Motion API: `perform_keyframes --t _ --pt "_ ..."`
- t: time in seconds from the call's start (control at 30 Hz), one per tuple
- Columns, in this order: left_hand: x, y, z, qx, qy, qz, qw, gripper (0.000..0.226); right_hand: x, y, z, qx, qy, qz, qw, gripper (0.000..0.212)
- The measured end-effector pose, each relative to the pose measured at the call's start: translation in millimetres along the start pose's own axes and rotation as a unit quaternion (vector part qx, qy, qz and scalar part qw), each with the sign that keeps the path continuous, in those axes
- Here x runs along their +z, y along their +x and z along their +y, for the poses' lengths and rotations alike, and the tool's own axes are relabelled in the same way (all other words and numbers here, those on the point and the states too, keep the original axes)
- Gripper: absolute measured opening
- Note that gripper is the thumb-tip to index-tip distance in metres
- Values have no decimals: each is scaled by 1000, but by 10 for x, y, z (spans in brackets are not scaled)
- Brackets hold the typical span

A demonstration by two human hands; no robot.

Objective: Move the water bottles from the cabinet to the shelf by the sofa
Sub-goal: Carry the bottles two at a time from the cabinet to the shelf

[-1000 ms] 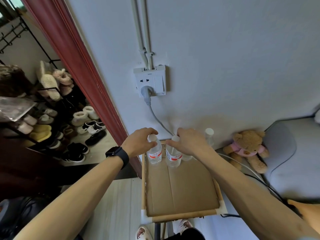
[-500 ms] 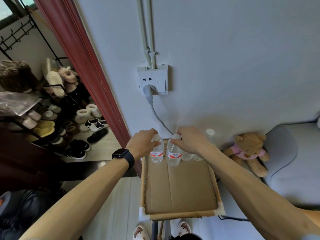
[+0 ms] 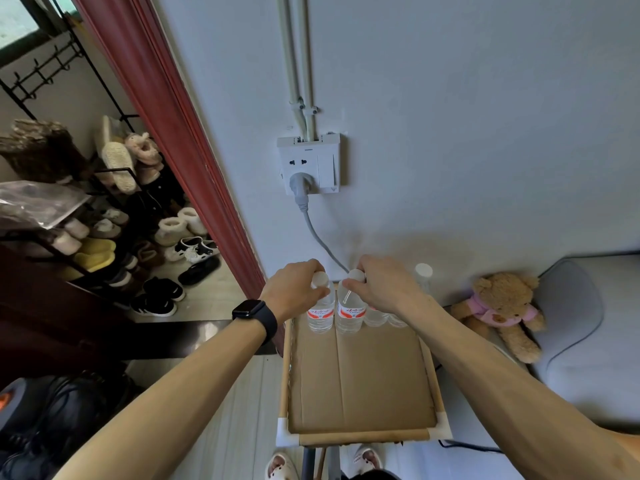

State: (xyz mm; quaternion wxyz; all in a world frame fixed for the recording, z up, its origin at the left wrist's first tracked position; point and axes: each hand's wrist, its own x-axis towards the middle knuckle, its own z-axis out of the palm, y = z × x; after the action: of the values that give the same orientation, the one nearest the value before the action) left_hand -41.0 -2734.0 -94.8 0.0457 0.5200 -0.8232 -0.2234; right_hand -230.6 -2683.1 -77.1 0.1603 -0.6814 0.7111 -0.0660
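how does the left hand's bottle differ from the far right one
The left hand grips the left bottle by its cap; the far-right bottle is in no hand. The left bottle's red label shows; the far-right bottle's is hidden behind the right arm. Both have white caps.

This is somebody's home, a living room just off the entryway. There's a grey sofa [image 3: 588,341] with a teddy bear [image 3: 498,306] slumped at its end, and past the red door frame [image 3: 180,150] a shoe rack [image 3: 114,237] crammed with slippers and sneakers. Coat hooks [image 3: 41,71] hang above, and there's a wall socket [image 3: 311,164] with a plug in.
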Motion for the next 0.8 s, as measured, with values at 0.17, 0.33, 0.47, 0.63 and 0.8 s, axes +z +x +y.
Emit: perform_keyframes --t 0.17,0.33,0.47,0.63,0.8 --pt "71 -24 25 -5 1 -43 999 53 -24 44 -4 -7 -31 -39 999 39" --pt "196 -34 33 -6 -29 -35 999 49 36 70 26 -21 -50 -42 998 40" --pt "222 -16 36 -7 -54 -16 998 39 91 71 25 -22 -31 -30 999 36" --pt "227 -19 17 -10 -65 -21 998 36 112 48 14 -28 -37 -15 999 32" --pt "233 -17 36 -10 -68 -22 997 39 119 8 26 -31 -55 -2 998 36"
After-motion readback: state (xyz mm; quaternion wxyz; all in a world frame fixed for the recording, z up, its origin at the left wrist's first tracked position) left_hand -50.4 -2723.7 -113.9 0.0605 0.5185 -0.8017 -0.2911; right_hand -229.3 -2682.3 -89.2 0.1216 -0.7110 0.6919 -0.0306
